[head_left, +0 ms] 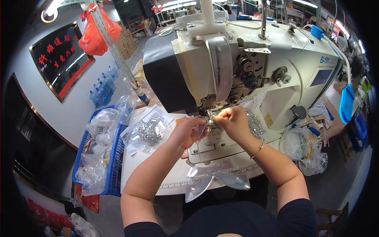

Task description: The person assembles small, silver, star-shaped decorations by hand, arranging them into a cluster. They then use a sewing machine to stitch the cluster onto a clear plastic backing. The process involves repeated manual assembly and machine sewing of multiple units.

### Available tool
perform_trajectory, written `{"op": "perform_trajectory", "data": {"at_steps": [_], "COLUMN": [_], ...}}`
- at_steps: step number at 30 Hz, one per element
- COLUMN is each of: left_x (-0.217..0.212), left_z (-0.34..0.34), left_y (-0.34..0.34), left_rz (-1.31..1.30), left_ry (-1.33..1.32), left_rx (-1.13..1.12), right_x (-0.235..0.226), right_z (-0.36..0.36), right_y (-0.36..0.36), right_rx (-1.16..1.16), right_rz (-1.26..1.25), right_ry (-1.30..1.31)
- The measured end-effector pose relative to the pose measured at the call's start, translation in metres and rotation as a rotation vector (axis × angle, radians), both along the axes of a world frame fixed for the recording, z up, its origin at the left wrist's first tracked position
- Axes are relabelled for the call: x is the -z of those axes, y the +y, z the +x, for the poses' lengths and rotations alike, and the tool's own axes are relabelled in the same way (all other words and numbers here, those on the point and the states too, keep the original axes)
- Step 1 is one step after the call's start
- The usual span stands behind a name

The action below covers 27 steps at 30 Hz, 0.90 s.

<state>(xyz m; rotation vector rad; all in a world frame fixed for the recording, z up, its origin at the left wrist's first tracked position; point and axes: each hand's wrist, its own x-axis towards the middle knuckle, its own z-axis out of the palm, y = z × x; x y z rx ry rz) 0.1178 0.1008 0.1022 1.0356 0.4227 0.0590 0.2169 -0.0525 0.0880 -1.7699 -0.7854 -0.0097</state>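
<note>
Both hands meet under the needle area of a large white sewing machine (300,47). My left hand (187,133) is closed with its fingertips on a clear plastic piece (200,130), just left of the presser foot. My right hand (233,123) pinches beside the needle; whatever lies between its fingertips is too small to make out. Below the hands, shiny clear plastic pieces (215,179) spread over the table's front edge and hang partly off it. A clear bag of silvery pieces (149,129) lies left of my left hand. More silvery pieces (254,123) lie behind my right wrist.
A blue basket (115,168) with clear plastic bags stands at the table's left. Ruler marks run along the white tabletop (158,190). A metal post (114,51) carries a red bag (98,33). A blue-handled object (346,103) hangs at right, above bundled clear plastic (296,144).
</note>
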Motion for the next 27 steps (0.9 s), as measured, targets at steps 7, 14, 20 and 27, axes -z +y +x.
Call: {"op": "perform_trajectory", "data": {"at_steps": [7,14,20,27], "left_x": [-0.014,-0.016,-0.017,-0.017], "left_z": [0.007,0.002,0.003,0.005], "left_y": [0.003,0.013,0.009,0.012], "left_rz": [0.189,0.117,0.139,0.199], "left_ry": [-0.046,-0.056,-0.033,-0.021], "left_rx": [-0.019,0.050,0.024,0.037], "right_x": [-0.002,-0.001,0.001,0.005], "right_z": [0.011,0.008,0.010,0.013], "right_y": [0.003,0.002,0.001,-0.002], "right_rx": [0.071,0.034,-0.015,-0.071], "right_rz": [-0.089,-0.098,-0.086,-0.066], "right_ry": [-0.048,-0.109,-0.086,-0.195]}}
